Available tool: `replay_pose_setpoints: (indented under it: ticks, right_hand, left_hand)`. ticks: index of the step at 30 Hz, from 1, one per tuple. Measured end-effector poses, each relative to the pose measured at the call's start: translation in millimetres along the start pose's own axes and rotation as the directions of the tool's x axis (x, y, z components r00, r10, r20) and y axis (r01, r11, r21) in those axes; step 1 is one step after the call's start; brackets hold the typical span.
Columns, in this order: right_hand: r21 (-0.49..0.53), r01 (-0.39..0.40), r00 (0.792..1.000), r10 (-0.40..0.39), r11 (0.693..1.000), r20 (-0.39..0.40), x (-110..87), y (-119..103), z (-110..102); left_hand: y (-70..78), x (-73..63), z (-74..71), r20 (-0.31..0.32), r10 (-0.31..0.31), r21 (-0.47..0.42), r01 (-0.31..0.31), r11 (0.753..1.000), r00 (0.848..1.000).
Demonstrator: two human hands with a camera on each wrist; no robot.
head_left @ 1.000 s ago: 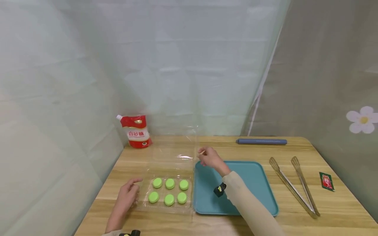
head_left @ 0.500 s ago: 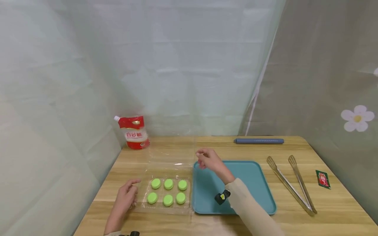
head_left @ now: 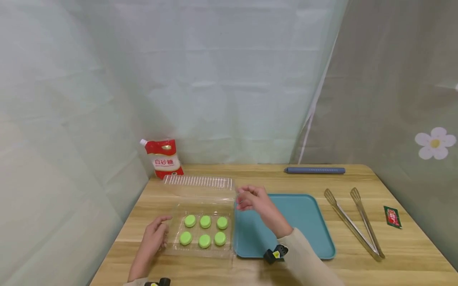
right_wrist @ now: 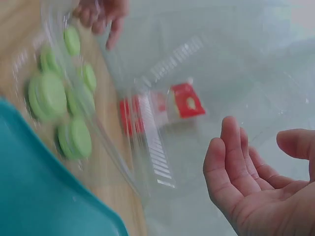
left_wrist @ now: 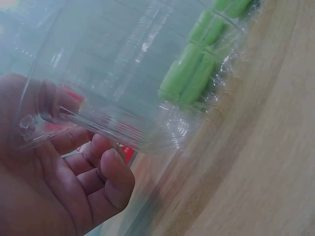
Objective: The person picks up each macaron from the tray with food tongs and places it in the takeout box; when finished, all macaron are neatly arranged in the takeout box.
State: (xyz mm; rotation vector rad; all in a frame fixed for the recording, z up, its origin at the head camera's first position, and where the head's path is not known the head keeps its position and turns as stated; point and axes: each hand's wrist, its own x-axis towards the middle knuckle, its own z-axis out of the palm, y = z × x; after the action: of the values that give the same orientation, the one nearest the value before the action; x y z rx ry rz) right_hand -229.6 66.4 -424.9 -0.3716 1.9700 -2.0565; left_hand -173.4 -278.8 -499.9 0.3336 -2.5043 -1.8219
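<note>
A clear plastic clamshell container (head_left: pixel 200 254) lies on the table with several green macarons (head_left: pixel 204 241) in two rows in its base. At the back its clear lid (head_left: pixel 200 191) stands raised and tilted, a slotted strip along its upper edge. My left hand (head_left: pixel 153 236) rests at the base's left side, fingers loosely curved; in the left wrist view the clear plastic overlaps my palm. My right hand (head_left: pixel 255 200) hovers at the lid's right side, over the tray's back left corner. In the right wrist view its fingers (right_wrist: pixel 231 157) are relaxed and the thumb stands apart, nothing between them.
A blue tray (head_left: pixel 304 226) lies right of the container. Beyond it are metal tongs (head_left: pixel 358 228) and a small green and red packet (head_left: pixel 393 217). A blue stick-shaped thing (head_left: pixel 315 170) lies at the back; a red and white sugar pouch (head_left: pixel 163 159) stands back left, behind the lid.
The lid has tilted, and its upper edge now sits lower in the head view. My right hand has shifted slightly down and opened its fingers a little. My left hand stays put.
</note>
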Motion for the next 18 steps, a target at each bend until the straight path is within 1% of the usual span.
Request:
replay_pose_setpoints:
  ticks: [3, 6, 10, 14, 18]
  right_hand:
    - [0.044, -0.025, 0.999, 0.024, 0.999, 0.030, -10.8, -1.0, 3.1]
    - [0.114, -0.063, 0.997, 0.059, 0.992, 0.040, -20.8, -3.2, 5.6]
    - [0.199, -0.084, 0.996, 0.077, 0.976, 0.047, -31.0, -5.5, 10.0]
    - [0.209, -0.092, 0.994, 0.076, 0.974, 0.083, -42.0, -5.5, 15.8]
    - [0.185, -0.137, 0.986, 0.116, 0.973, 0.118, -54.5, -3.4, 22.4]
  left_hand:
    - [-1.1, 0.2, -0.7, 0.001, 0.003, -0.007, -0.003, 1.000, 1.000]
    - [-1.5, 2.5, -0.6, 0.007, -0.003, -0.019, 0.003, 1.000, 1.000]
    - [-2.0, 4.7, -1.6, 0.015, -0.021, -0.066, 0.022, 0.998, 1.000]
    - [-0.1, 4.1, -2.0, 0.017, -0.003, -0.064, 0.004, 0.998, 1.000]
    - [3.1, -0.5, -2.5, 0.010, 0.001, -0.032, -0.001, 0.999, 1.000]
